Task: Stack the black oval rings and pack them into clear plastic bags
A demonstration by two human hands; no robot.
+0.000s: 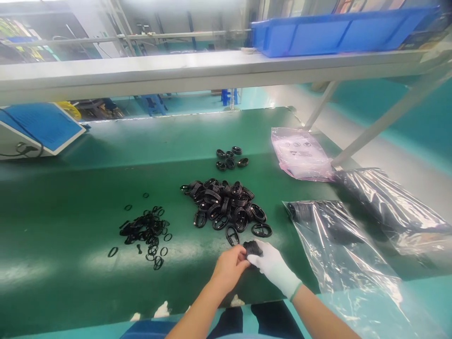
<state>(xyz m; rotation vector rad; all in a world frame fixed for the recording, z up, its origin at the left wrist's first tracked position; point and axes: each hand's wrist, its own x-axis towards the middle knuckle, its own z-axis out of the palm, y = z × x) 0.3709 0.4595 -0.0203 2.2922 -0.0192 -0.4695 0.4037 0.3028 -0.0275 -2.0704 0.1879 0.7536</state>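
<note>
Close to the table's front edge, I hold a short stack of coiled black cables (253, 248) between both hands. My bare left hand (229, 267) closes on its left end with the fingertips. On the right side, my right hand (271, 263), in a white glove, grips the same stack. Just beyond my fingers lie single cable coils (262, 230) at the edge of a large heap of coiled cables (226, 202). To the left is a loose pile of small black rings (146, 230), apart from both hands.
Several coils (230, 163) lie behind the heap. At right are clear plastic bags (346, 254) with black coils inside and a pink-tinted bag (300, 153). A blue bin (339, 33) stands on the shelf (141, 73) above the green table (70, 282). A blue-topped box (42, 127) sits far left.
</note>
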